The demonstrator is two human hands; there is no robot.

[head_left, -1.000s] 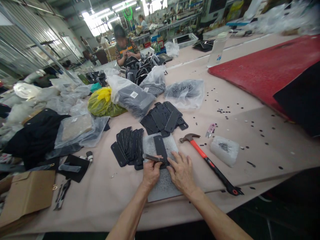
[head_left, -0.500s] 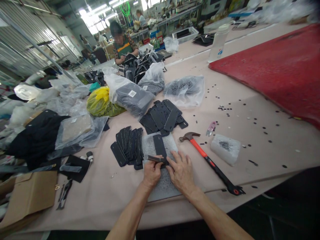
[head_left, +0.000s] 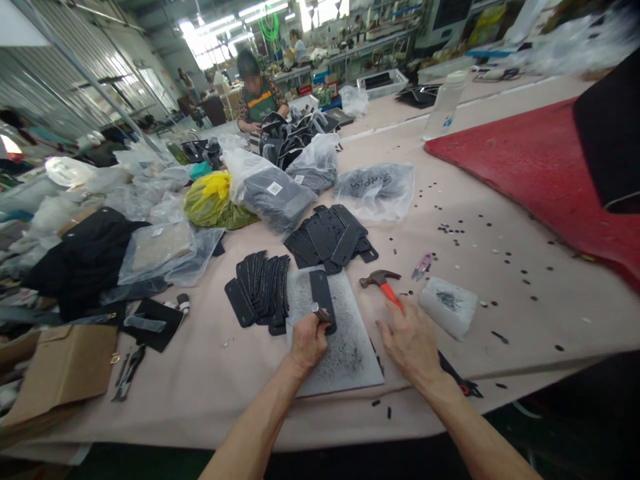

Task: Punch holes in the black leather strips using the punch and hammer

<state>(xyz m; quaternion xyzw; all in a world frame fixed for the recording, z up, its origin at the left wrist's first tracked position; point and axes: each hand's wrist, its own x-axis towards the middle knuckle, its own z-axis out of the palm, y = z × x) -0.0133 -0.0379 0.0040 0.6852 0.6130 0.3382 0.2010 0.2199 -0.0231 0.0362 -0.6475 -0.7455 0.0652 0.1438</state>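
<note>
My left hand (head_left: 309,343) is closed around a short metal punch (head_left: 321,312), held upright at the near end of a dark strap piece (head_left: 320,285). That piece lies on a speckled grey-white board (head_left: 345,360). My right hand (head_left: 411,340) rests over the handle of a claw hammer (head_left: 383,279), thumb apart and fingers extended. Its head and some red handle show beyond my fingers; the middle of the handle is hidden. Left of the board is a fanned row of dark pieces (head_left: 257,290), and behind it a loose pile of similar pieces (head_left: 330,233).
Thread snips (head_left: 423,265) and a translucent wrapped block (head_left: 449,308) lie right of the hammer. Small dark discs dot the table. Plastic-bagged goods (head_left: 273,193), a yellow bag (head_left: 213,200) and a bottle (head_left: 447,105) stand farther back. A co-worker (head_left: 260,97) sits across the table.
My right hand has left the dark piece and moved right onto the hammer handle. In my left hand the punch has gone from lying tilted to standing upright on the piece.
</note>
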